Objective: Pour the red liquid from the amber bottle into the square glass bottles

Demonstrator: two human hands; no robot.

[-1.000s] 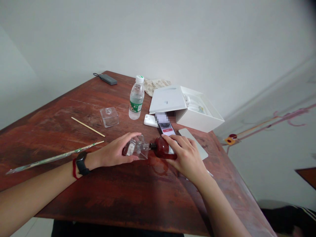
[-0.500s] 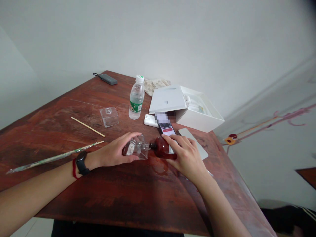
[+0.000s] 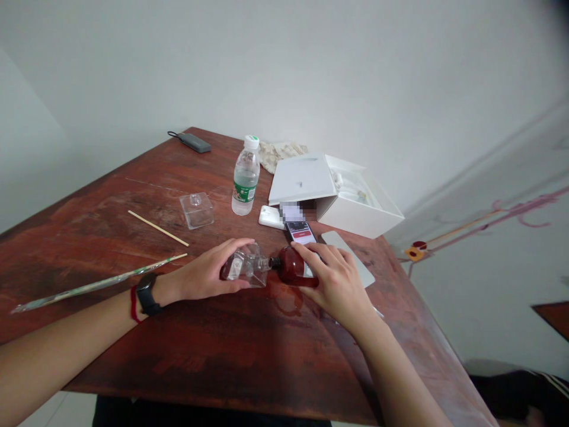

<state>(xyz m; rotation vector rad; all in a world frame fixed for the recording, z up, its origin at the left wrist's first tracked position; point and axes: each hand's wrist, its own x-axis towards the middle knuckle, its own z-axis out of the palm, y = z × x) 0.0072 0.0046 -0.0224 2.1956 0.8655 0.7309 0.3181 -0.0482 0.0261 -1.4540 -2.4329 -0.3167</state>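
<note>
My left hand (image 3: pixel 205 271) is wrapped around a small clear bottle (image 3: pixel 244 267), tipped so its neck points right. My right hand (image 3: pixel 338 276) grips a dark reddish-brown bottle (image 3: pixel 290 265) with a pale label, tilted so its black neck points left. The two mouths meet or almost meet; I cannot tell whether they touch. Whether liquid is passing between them cannot be made out. Below the brown bottle, a wet ring (image 3: pixel 288 303) marks the wooden table (image 3: pixel 213 350).
A clear square piece with a knob (image 3: pixel 197 212), a thin stick (image 3: pixel 157 228) and a wrapped stick bundle (image 3: pixel 100 284) lie at left. Behind are a water bottle (image 3: pixel 245 178), a white box (image 3: pixel 355 216), a phone (image 3: pixel 303 233), a white device (image 3: pixel 271 217) and a grey flat plate (image 3: pixel 355 258).
</note>
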